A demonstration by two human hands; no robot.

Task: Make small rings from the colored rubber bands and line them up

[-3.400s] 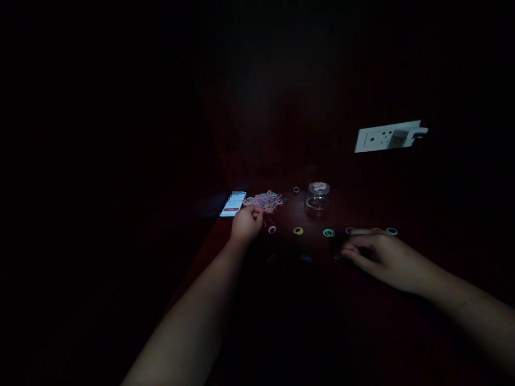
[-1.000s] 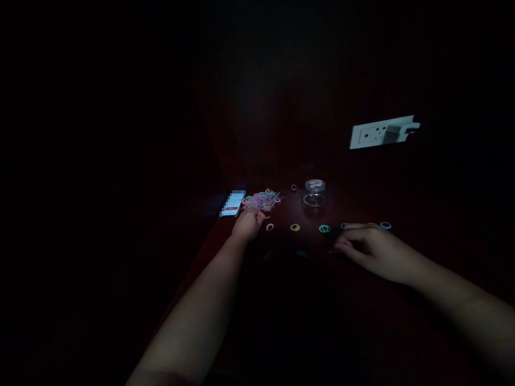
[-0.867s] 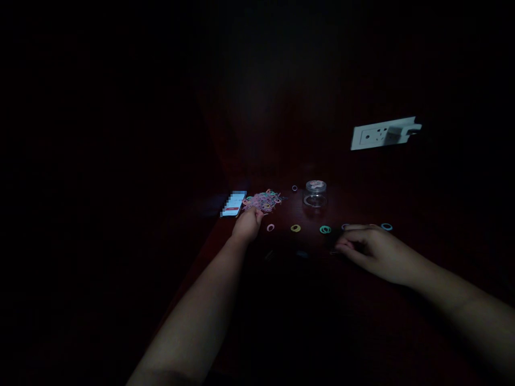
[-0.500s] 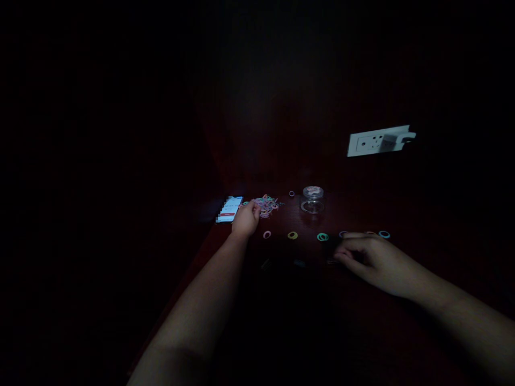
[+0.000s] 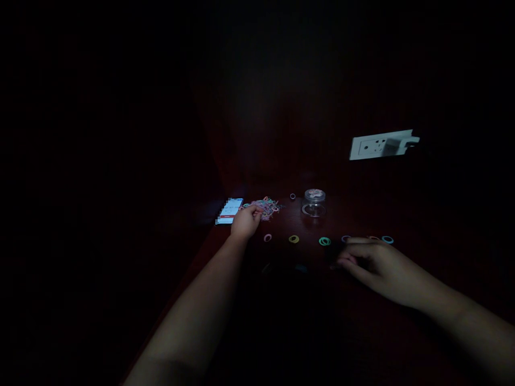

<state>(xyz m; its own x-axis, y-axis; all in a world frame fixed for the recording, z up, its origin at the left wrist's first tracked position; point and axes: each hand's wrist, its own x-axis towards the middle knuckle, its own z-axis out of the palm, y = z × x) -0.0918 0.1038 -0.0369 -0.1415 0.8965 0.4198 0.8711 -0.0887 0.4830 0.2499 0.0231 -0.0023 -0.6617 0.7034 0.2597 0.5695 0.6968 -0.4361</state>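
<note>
Curling the right hand (image 5: 372, 262) over the dark table (image 5: 303, 226) — too dim to tell whether gripping anything — and partly hiding the purple ring (image 5: 346, 237) near the green rings (image 5: 324, 238). Bending the left hand (image 5: 246, 221) over the near side of the tangled bands (image 5: 270, 206), blocking some from view; can't tell whether pinching any. Noting a lit phone (image 5: 231, 208) just left, a lidded jar (image 5: 315, 197) to the right, a wall socket (image 5: 365, 148) beyond.

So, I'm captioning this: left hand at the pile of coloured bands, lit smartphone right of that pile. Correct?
No, the smartphone lies left of the pile of coloured bands, as the head view shows; the left hand is at that pile.
</note>
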